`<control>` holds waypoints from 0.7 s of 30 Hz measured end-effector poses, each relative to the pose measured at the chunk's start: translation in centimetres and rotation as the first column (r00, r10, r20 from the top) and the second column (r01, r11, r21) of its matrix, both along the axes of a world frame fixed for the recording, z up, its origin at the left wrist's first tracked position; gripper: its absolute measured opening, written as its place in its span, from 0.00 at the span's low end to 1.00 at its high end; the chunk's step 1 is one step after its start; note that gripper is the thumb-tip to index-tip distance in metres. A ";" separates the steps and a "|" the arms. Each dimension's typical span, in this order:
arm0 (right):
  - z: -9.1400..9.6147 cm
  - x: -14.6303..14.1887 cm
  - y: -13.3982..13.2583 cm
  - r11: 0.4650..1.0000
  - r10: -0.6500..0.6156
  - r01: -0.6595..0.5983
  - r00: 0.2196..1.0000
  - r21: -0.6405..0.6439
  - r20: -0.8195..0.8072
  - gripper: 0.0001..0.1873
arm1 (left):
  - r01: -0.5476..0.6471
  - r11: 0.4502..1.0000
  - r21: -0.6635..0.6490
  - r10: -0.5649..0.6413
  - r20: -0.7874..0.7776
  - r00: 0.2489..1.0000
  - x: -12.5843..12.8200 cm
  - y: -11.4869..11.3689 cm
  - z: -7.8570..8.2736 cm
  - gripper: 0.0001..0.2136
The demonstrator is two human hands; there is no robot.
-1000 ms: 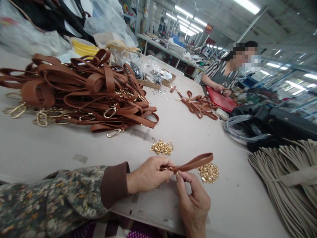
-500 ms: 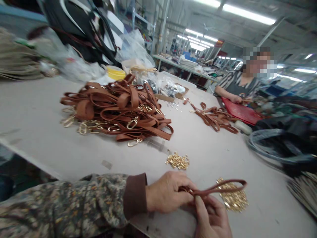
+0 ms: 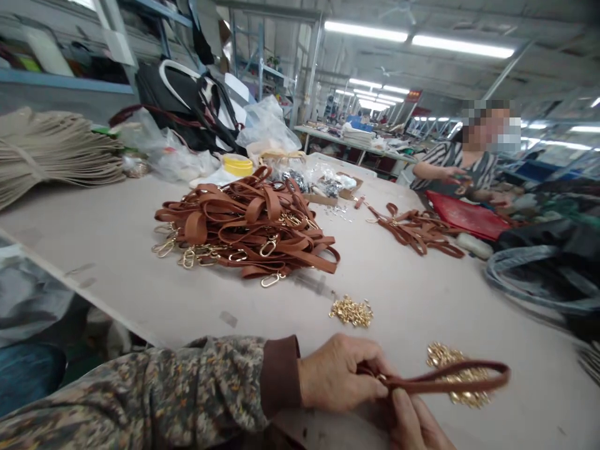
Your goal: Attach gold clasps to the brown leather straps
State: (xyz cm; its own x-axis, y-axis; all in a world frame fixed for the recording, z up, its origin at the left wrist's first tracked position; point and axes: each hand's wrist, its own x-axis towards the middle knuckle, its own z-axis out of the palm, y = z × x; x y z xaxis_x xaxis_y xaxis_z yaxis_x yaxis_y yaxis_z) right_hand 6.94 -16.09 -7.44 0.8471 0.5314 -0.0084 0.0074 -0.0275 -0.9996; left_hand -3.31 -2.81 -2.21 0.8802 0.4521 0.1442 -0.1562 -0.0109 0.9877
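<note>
A strap (image 3: pixel 431 385) is pinched by the left hand (image 3: pixel 344 375), which hides one end, and the right hand (image 3: pixel 419 425), below the strap and partly out of view; the strap's loop partly obscures gold pieces (image 3: pixel 440 354).

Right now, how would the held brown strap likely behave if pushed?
The brown strap is probably bendable, since it curves into a loop, yet somewhat springy, as that loop stands open. It may be light: fingers alone grip it.

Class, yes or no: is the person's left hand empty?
No: the left hand grips a brown strap, whose loop extends in front of a pile of gold-coloured pieces.
</note>
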 end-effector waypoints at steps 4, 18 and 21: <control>1.3 -1.3 -0.1 0.998 -0.012 0.013 1.000 0.061 -0.016 0.19 | 0.044 0.999 0.026 -0.044 0.007 0.999 -0.3 -0.3 0.6 0.03; 4.4 2.0 -11.1 0.852 -0.517 0.489 0.842 0.189 0.154 0.13 | -0.176 0.922 0.343 0.227 -0.114 0.967 -1.9 2.7 1.7 0.10; 1.9 3.6 -17.6 0.743 -0.613 0.662 0.733 -0.098 0.296 0.19 | -0.257 0.828 0.499 0.368 -0.137 0.920 -4.7 4.5 1.8 0.12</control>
